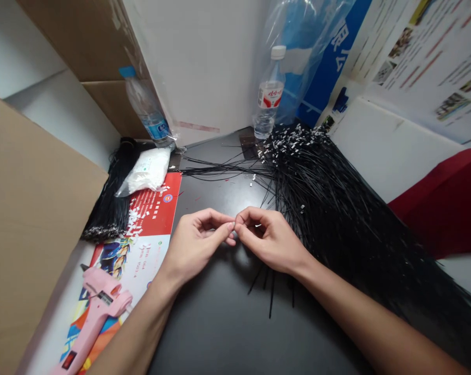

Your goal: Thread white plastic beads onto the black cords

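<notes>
Above the dark table (pixel 204 333), my left hand (pixel 196 242) and my right hand (pixel 270 237) meet fingertip to fingertip. Each has thumb and index finger pinched together. Whatever sits between the fingertips is too small and too hidden to name. Just right of my right hand lies a large pile of thin black wires (pixel 337 219), many with small white connectors (pixel 286 143) at their far ends. A few loose wire ends poke out below my right hand. Several more black wires (pixel 223 169) stretch across the table beyond my fingers.
At left, a pink glue gun (pixel 102 299) lies on printed sheets (pixel 161 208) beside scattered white bits, a bag of white pieces (pixel 147 169) and a black wire bundle (pixel 116 203). Two bottles (pixel 147 109) (pixel 270 96) stand at the back. Cardboard (pixel 32 219) rises at left; red cloth (pixel 446 203) lies right.
</notes>
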`<state>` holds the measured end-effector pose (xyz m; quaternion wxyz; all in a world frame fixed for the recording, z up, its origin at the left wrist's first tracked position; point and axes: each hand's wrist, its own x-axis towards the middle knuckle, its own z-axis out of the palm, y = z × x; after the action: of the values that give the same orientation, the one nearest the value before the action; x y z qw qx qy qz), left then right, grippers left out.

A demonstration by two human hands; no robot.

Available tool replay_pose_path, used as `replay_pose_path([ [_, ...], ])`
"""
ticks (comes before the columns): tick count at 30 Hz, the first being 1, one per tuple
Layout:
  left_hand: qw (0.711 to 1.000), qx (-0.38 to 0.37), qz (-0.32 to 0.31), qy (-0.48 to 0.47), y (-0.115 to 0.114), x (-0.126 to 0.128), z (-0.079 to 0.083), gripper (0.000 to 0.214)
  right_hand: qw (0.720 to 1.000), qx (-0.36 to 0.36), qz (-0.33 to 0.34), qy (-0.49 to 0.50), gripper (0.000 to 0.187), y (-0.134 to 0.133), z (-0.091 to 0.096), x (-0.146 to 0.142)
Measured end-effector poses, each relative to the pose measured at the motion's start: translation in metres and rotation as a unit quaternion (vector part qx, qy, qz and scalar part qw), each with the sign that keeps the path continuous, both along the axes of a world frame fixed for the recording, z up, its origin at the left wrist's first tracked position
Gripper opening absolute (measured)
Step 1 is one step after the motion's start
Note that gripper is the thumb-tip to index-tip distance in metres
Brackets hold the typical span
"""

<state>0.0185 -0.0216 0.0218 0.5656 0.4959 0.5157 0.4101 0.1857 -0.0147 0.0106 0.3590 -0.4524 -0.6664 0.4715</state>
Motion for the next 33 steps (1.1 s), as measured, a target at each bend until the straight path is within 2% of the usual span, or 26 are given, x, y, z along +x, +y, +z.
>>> replay_pose_path([
  [3, 1.000, -0.006, -0.003, -0.005, 0.0015, -0.0031, -0.0001, 0.026, 1.000, 0.009, 0.008, 0.013, 0.013, 0.0003, -0.0029, -0.0004],
  [6, 1.000, -0.013, -0.002, -0.014, 0.0030, -0.0058, -0.0010, 0.025, 0.999, 0.035, 0.002, -0.013, 0.014, 0.0007, -0.0034, -0.0003],
  [11, 0.999, -0.020, -0.007, -0.026, 0.0035, -0.0062, -0.0025, 0.019, 0.998, 0.059, -0.002, -0.030, 0.006, 0.0014, -0.0022, 0.0003],
  [29, 0.999, -0.016, -0.025, -0.013, 0.0009, 0.0002, -0.0031, 0.019, 0.997, -0.041, 0.021, 0.057, 0.007, 0.0016, -0.0073, -0.0022],
  [33, 0.999, -0.026, -0.020, 0.000, 0.0027, -0.0039, -0.0049, 0.019, 0.998, -0.030, 0.032, 0.046, 0.009, 0.0023, -0.0062, -0.0014],
])
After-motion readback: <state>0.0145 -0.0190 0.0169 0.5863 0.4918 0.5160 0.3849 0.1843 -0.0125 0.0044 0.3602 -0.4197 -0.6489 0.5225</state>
